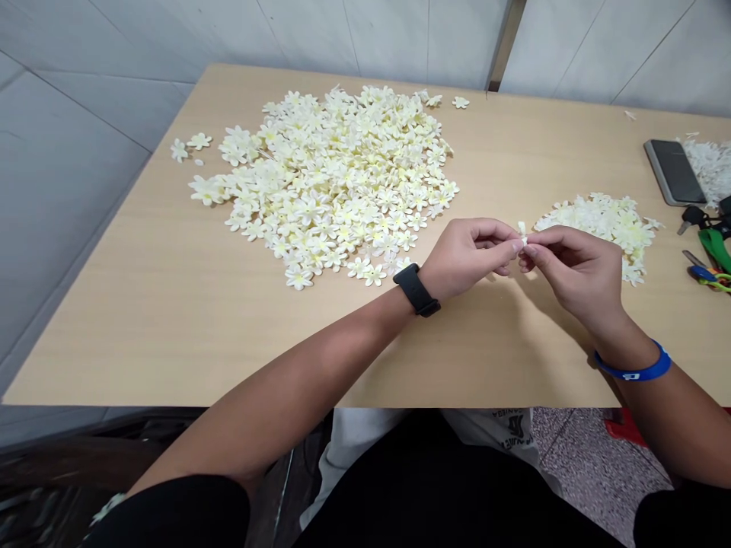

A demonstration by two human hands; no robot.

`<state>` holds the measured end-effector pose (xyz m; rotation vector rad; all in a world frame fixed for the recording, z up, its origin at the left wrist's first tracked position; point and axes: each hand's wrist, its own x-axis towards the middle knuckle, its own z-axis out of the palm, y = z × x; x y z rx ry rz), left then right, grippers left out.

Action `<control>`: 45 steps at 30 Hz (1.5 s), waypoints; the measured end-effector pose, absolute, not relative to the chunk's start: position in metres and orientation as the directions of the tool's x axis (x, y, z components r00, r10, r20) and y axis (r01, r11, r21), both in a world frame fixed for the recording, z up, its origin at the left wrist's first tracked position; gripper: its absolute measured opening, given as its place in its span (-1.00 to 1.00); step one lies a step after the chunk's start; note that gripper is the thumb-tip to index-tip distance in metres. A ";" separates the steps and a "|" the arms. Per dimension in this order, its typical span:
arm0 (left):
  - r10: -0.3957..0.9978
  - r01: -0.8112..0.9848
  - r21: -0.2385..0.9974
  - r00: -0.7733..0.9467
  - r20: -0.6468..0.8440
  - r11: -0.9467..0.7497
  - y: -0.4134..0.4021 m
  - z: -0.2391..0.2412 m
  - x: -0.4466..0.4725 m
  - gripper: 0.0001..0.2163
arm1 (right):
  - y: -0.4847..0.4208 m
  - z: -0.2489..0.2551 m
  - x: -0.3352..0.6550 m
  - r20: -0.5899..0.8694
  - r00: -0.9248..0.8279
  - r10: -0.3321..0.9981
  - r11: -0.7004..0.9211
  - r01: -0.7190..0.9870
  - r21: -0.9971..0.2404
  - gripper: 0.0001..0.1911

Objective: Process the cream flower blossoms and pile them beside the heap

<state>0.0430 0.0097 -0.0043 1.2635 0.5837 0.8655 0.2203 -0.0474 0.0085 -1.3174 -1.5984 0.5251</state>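
My left hand point(465, 257), with a black band on its wrist, meets my right hand point(576, 274), which has a blue wristband behind it. Thumbs and forefingers are pinched together around a small white flower piece point(521, 228). Only its pale tip rises above the fingers; the rest is hidden. To the left spreads a large heap of white artificial flowers point(343, 167) with yellowish centres. A smaller pile of white flowers point(611, 217) lies just behind and right of my right hand, partly covered by it.
A phone point(675, 171) lies at the right beside a pile of thin white pieces point(711, 167). Keys point(694, 218) and scissors with coloured handles point(711, 275) are at the table's right side. Tiled wall point(388, 38) borders the wooden table point(199, 327) at the back.
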 end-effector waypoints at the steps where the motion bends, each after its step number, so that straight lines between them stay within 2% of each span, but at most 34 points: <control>1: 0.815 -0.241 0.968 0.574 0.081 0.073 0.010 -0.004 0.043 -0.77 | -0.048 0.009 0.220 0.401 0.048 0.915 0.324 0.504 -0.800 -0.95; 12: 0.800 -0.266 0.961 0.592 0.099 0.078 0.010 -0.004 0.043 -0.77 | -0.048 0.007 0.221 0.442 0.039 0.896 0.361 0.517 -0.777 -0.95; 21: 0.825 -0.164 0.972 0.517 0.229 -0.167 0.005 0.002 0.042 -0.87 | -0.050 0.008 0.221 0.459 0.027 0.888 0.378 0.524 -0.763 -0.96; 25: 0.825 -0.168 0.962 0.497 0.270 -0.213 0.003 0.002 0.043 -0.87 | -0.051 0.012 0.219 0.466 0.014 0.885 0.391 0.523 -0.757 -0.90; 30: 0.852 -0.165 0.972 0.473 0.226 -0.167 0.008 -0.002 0.044 -0.91 | -0.042 0.008 0.225 0.419 0.108 0.901 0.346 0.403 -0.847 -0.89; 34: 0.884 -0.179 0.983 0.454 0.107 -0.027 0.015 -0.007 0.045 -0.92 | -0.032 0.004 0.239 0.341 0.185 0.922 0.277 0.302 -0.912 -0.84; 36: 0.898 -0.191 0.982 0.433 0.074 0.011 0.017 -0.008 0.045 -0.93 | -0.029 0.005 0.244 0.348 0.242 0.906 0.261 0.327 -0.908 -0.83; 40: 0.909 -0.197 0.980 0.415 0.047 0.039 0.018 -0.009 0.045 -0.93 | -0.025 0.011 0.251 0.464 0.330 0.822 0.284 0.469 -0.836 -0.85; 45: 0.919 -0.209 0.976 0.394 0.028 0.059 0.019 -0.009 0.045 -0.91 | -0.024 0.011 0.251 0.437 0.309 0.845 0.265 0.468 -0.843 -0.91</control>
